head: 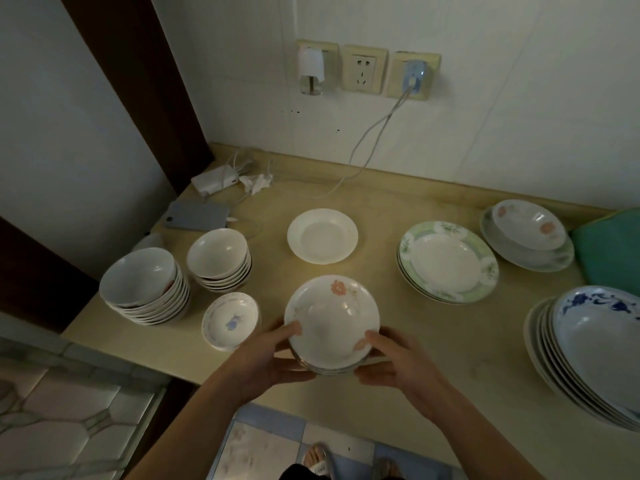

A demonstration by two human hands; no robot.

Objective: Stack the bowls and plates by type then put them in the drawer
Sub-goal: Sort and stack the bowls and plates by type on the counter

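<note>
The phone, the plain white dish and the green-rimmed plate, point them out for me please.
phone [196, 215], head view, middle of its back
white dish [322, 235], head view, centre of its well
green-rimmed plate [448, 259], head view, centre of the top plate

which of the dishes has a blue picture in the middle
The small bowl beside the left hand, standing alone; the neighbouring bowl stacks are plain white inside.

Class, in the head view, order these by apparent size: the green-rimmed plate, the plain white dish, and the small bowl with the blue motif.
1. green-rimmed plate
2. plain white dish
3. small bowl with the blue motif
The small bowl sits nearest the camera yet looks smallest, so that ranking seems safe.
</note>
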